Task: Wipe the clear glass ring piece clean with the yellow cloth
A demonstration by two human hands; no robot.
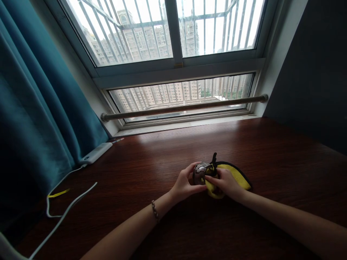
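Note:
On the dark wooden table, my left hand (pixel 187 182) curls round a small, rounded, dark object with a shiny top (pixel 200 169), thumb along its near side. My right hand (pixel 227 183) is closed on a bunched part of a yellow cloth with black edging (pixel 235 176), pressed against the object's right side. A flap of this cloth spreads out to the right of the hand, and another fold hangs below the fingers. A short black strip (pixel 214 158) sticks up between the hands. The object's exact kind cannot be made out.
A white power strip (pixel 97 153) lies at the left by the blue curtain (pixel 51 94). Its white cable (pixel 65 213) loops over the table's left side, near a yellow strip (pixel 59 193). Behind the table, a metal rail (pixel 184 107) crosses the barred window.

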